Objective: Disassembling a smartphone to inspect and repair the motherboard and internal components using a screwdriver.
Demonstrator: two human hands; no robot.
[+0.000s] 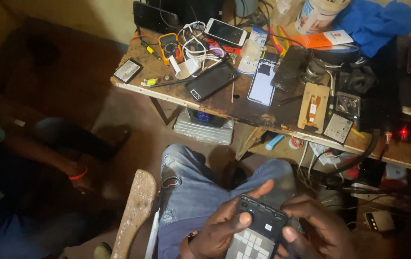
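Phone: a dark phone (258, 230) with its back cover off is lying back-up over the person's lap, at the near edge of the scene, well apart from the counter (244, 108).
Left hand: the left hand (222, 228) is cupping the phone from the left; its fingers are clamped on the edge and the thumb is pressing near the upper back.
Right hand: the right hand (311, 230) is gripping the right side, fingers closed on the body, thumb resting on the lower back.
Grip advice: in my judgement both thumbs are needing light, even pressure, because the open back is looking delicate.
Support: holding it low over the jeans (196, 187) is seeming safer if it is slipping.
Counter: far from the hands, other phones, a yellow multimeter (169, 46) and white cables (193, 45) are lying crowded.
Another person: an arm with a red wristband (78, 173) is staying at the left, not touching anything here.
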